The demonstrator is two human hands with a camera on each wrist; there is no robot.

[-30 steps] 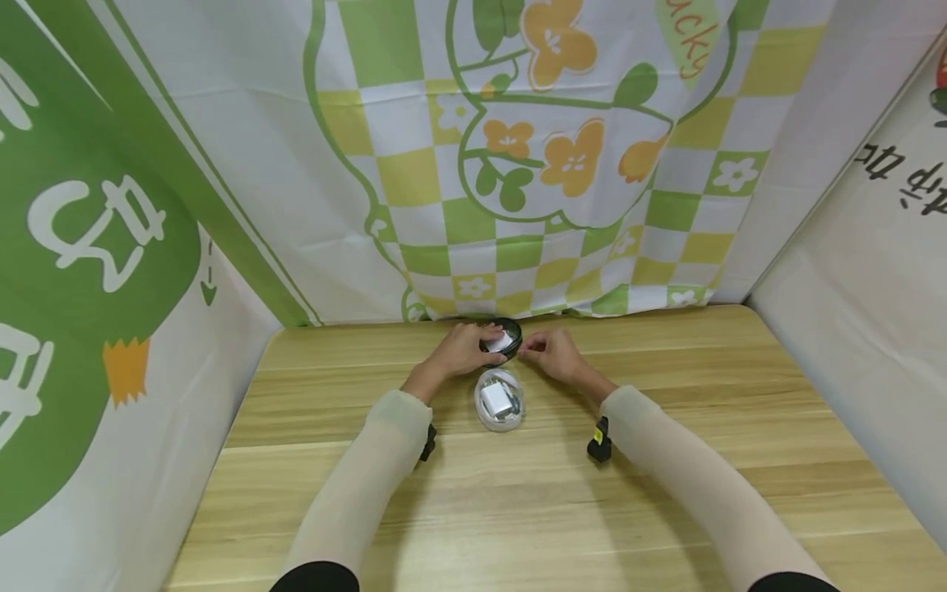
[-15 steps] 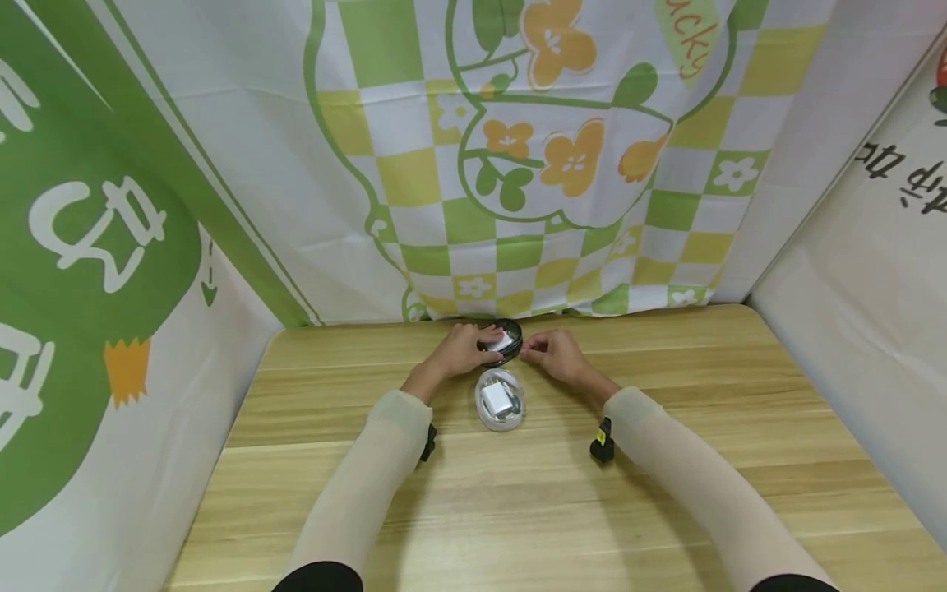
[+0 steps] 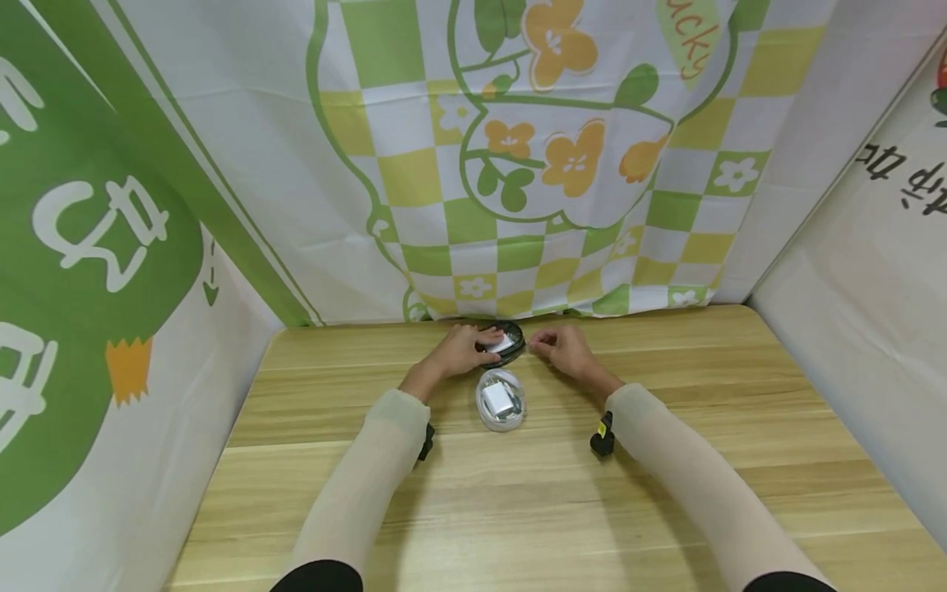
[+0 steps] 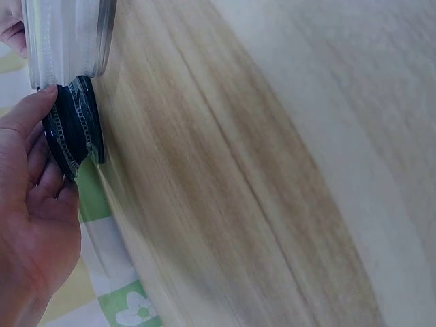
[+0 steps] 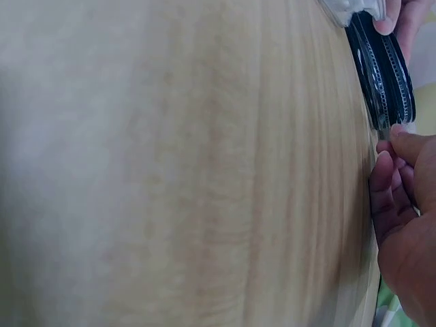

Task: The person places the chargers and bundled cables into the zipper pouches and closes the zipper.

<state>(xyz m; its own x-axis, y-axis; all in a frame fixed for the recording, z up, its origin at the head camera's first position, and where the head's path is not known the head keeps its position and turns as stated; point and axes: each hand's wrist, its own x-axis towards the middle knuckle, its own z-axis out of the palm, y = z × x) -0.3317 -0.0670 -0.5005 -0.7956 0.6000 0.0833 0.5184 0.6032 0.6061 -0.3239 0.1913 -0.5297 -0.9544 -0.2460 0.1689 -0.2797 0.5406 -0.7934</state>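
A round black case (image 3: 515, 351) with a white piece showing in its middle sits at the back of the table. My left hand (image 3: 457, 349) holds it from the left, thumb at the near rim and fingers over the top. In the left wrist view, the case shows two black-rimmed discs with chain-like edging. My right hand (image 3: 565, 351) is just right of the case, thumb and forefinger pinching a small pale tab (image 5: 388, 133) at its edge, mostly hidden by the fingertips. Nearer me lies a round clear case (image 3: 519, 421) containing a white charger plug (image 3: 497, 398).
The wooden table (image 3: 503, 510) runs back to a patterned cloth (image 3: 414, 205) that hangs right behind the black case. More printed cloth walls (image 3: 873, 304) stand on the left and right sides.
My right hand has drawn slightly to the right, away from the black case's rim. The black case looks a little flatter and turned; my left hand stays on it.
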